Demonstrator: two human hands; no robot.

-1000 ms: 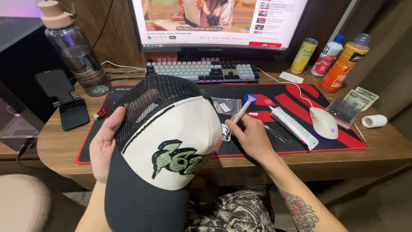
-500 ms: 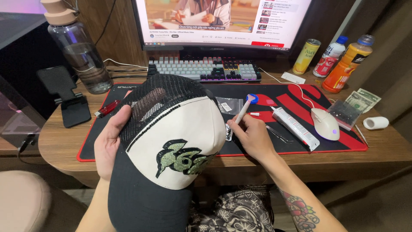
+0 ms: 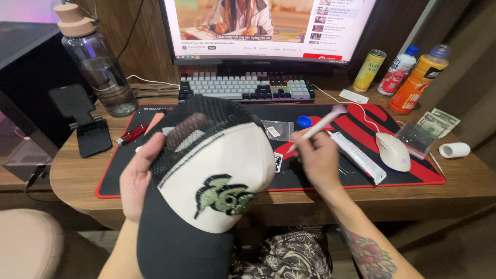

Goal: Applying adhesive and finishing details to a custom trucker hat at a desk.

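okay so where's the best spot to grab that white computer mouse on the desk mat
Take the white mouse from above, palm over its rounded back and fingers on its two long sides. It lies flat on the red and black mat, cord leading away toward the keyboard, with the long white tube close on its left.

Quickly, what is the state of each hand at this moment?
Left hand: closed around the side of the black and cream cap, holding it up.
Right hand: closed on a thin white pen-like tool.
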